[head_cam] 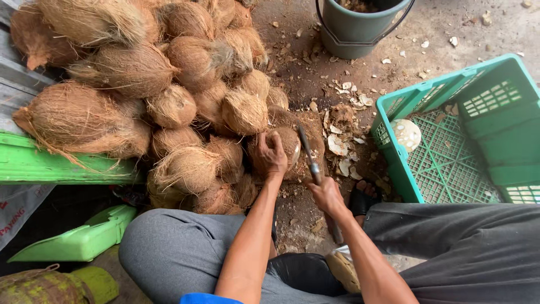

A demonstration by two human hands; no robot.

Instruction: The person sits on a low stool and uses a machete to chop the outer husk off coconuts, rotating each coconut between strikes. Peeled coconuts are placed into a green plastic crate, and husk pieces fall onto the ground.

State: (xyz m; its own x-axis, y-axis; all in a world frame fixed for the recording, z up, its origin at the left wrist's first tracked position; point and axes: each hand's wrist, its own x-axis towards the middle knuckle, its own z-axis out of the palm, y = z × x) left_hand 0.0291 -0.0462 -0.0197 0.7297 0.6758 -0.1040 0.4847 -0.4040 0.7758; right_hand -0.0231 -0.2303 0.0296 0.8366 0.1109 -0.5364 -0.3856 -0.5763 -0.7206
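Head camera is looking down past two grey-trousered knees spreading wide at the bottom of the frame, with both bare forearms reaching out between them. Nearest, the right hand is wrapping its fingers tight around the handle of a long knife, whose dark blade is angling up and away to rest against the side of a coconut. Just left of it, the left hand is cupping over the top of that coconut, fingers curled and pressing down, steadying it on a low wooden block; a pale patch of scraped shell is showing on the nut's right side, beside the blade. A sandalled foot is sitting just right of the knife hand.

Shell chips are lying scattered on the dirt floor around the block. To the right, a green plastic crate is standing open, holding one pale peeled coconut in its near-left corner. To the left, a green board is edging a large heap of brown husked coconuts, which is rising up toward the far left. Farthest off, at the top, a grey-green bucket with a dark handle is standing on the ground.
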